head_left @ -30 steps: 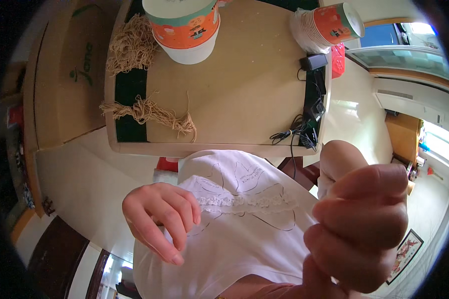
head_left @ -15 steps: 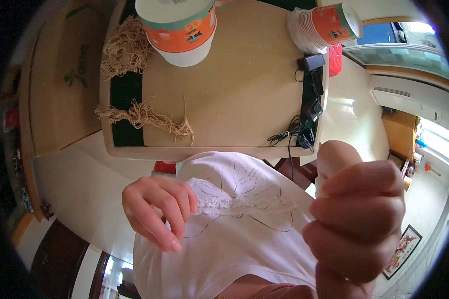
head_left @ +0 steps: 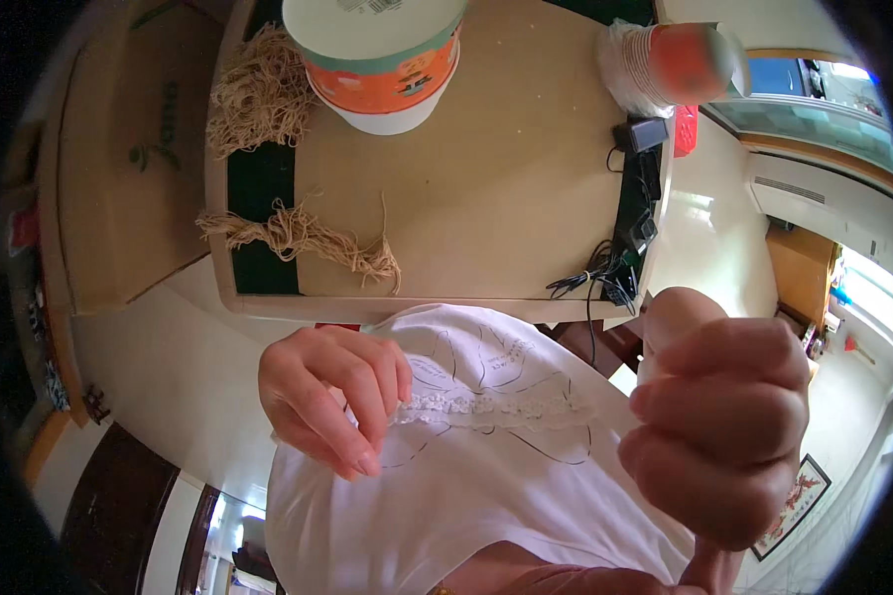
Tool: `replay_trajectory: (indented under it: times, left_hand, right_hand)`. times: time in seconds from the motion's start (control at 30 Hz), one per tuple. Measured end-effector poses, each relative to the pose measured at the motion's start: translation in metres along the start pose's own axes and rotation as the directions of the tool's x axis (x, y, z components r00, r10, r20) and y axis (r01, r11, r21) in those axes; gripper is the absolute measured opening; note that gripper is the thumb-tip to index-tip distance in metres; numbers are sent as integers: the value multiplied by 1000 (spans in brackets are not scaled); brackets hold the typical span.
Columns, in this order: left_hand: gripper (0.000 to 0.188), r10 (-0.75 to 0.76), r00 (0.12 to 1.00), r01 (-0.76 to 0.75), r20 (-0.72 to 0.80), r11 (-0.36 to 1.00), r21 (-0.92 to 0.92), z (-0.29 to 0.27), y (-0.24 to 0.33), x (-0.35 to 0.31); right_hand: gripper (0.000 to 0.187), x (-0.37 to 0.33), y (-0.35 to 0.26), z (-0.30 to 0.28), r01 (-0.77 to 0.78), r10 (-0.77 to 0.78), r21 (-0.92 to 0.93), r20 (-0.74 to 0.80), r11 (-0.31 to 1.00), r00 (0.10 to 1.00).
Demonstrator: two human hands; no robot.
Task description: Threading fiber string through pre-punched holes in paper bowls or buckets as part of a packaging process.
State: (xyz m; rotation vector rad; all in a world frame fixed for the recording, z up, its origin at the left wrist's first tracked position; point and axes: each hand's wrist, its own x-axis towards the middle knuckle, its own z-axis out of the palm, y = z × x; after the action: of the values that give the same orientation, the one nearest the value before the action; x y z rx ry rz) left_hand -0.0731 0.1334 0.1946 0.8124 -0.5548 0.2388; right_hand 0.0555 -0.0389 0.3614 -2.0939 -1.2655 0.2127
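Note:
Above my white shirt, near the table's front edge, hang both hands. My left hand (head_left: 332, 392) has loosely bent fingers, slightly apart, with nothing visible in them; its thumb is mostly hidden. Raised close to the camera on the right, my right hand (head_left: 724, 421) is closed in a fist, and its inside cannot be seen. Nearest my left hand on the table lies a bundle of tan string (head_left: 313, 236). A bigger tangle of tan string (head_left: 260, 94) sits farther back on the left. Beside it stands a large orange, green and white paper bucket (head_left: 387, 84).
The table (head_left: 466, 213) has a brown board over a dark green top. Plastic-wrapped stacked paper cups (head_left: 665, 64) lie at its far right. A black adapter (head_left: 642, 133) and coiled black cables (head_left: 597, 270) line the right edge. A large cardboard box (head_left: 134, 188) stands left.
My left hand has shifted slightly up and right, its fingers drawn closer together. The right fist stays raised and has turned a little. The table scene has shifted slightly right in view.

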Motion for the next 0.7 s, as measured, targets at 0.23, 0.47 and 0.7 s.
replay_trajectory:
  times: [0.23,0.47,0.7]
  left_hand:
    - [21,-10,999,11,-40,1000,10,-22,2,4]
    - [21,33,996,-26,-87,996,82,-43,4,11]
    - [83,357,636,444,-685,556,702,-128,-14,9]
  right_hand:
    - [28,47,-13,-13,-52,157,-310,322,949,934]
    - [25,81,74,-10,732,-743,207,-35,649,668]
    - [21,77,172,68,8,55,402,-146,916,988]
